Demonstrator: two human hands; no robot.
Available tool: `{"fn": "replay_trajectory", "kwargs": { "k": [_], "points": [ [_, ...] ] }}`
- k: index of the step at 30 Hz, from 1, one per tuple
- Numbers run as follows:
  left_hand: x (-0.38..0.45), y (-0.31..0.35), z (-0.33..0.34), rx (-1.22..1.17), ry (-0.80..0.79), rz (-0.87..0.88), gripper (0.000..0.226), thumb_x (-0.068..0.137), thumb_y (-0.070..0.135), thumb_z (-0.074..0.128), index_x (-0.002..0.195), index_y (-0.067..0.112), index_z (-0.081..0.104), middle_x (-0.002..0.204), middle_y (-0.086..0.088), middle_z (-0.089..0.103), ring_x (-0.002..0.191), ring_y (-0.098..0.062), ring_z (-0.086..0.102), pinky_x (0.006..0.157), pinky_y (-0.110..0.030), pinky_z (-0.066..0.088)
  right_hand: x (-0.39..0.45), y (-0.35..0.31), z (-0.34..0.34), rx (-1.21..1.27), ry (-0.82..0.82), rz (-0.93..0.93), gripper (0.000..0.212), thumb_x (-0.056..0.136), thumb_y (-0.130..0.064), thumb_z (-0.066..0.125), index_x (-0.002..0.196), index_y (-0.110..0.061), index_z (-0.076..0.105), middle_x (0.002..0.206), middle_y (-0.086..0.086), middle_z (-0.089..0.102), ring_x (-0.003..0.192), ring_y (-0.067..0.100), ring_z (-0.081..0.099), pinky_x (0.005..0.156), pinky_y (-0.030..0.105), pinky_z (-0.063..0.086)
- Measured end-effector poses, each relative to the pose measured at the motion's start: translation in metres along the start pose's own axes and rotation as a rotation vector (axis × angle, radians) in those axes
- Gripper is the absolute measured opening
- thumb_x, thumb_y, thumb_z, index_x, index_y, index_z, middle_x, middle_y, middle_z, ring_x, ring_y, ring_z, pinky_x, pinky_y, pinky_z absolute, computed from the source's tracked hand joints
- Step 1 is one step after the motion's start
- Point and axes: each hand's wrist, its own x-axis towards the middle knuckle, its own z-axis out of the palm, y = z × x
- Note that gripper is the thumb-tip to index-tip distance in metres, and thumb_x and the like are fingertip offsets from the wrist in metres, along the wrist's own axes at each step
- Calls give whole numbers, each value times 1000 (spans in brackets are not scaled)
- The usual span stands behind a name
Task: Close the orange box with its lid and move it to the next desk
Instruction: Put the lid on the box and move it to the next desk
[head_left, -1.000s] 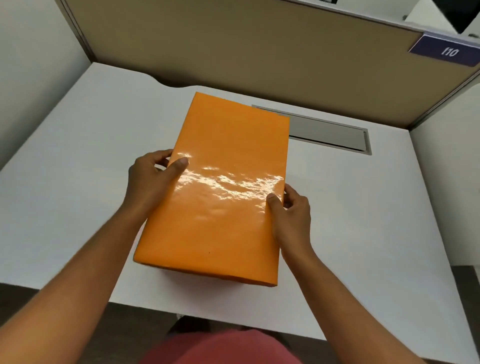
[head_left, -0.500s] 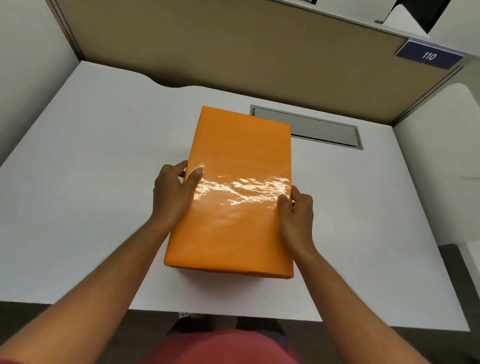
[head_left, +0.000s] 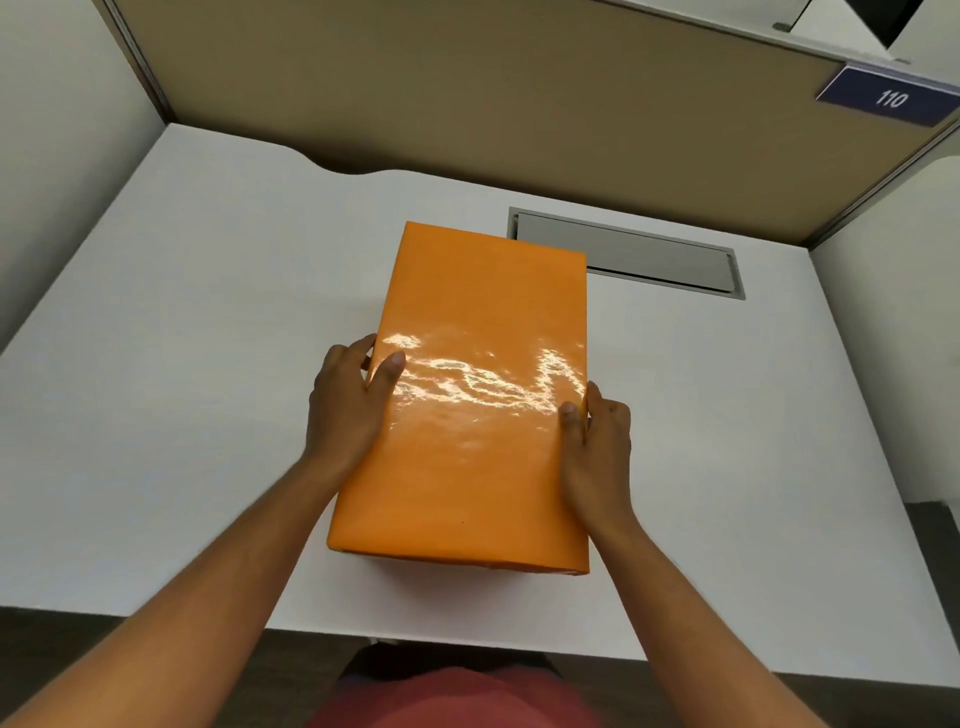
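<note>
The orange box has its glossy lid on and sits lengthwise over the middle of the white desk. My left hand grips its left long side, thumb on the lid. On the opposite long side my right hand holds it the same way, thumb on top. Whether the box rests on the desk or hovers just above it I cannot tell; a thin shadow shows under its near end.
A grey cable hatch is set in the desk just behind the box. A tan partition closes the back, with a blue "110" sign at its right. White panels stand on both sides.
The box has turned from slanted to nearly square with the desk and now sits more to the middle; both hands kept their hold on its sides.
</note>
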Motion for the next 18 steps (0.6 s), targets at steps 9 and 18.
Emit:
{"fn": "replay_trajectory", "kwargs": {
  "k": [9, 18],
  "points": [
    [65, 11, -18, -10, -122, -145, 55, 94, 52, 73, 134, 17, 59, 128, -2, 63, 114, -26, 63, 92, -45, 58, 64, 0, -13, 226, -66, 34, 54, 105, -41, 58, 155, -28, 41, 153, 2, 47, 117, 14, 55, 92, 31, 48],
    [157, 55, 1, -242, -160, -67, 55, 108, 46, 54, 160, 34, 43, 167, 0, 45, 142, -33, 55, 99, -47, 53, 210, -46, -5, 157, -189, -152, 51, 110, -39, 47, 156, -17, 45, 162, 10, 46, 145, 31, 48, 119, 48, 42]
  ]
}}
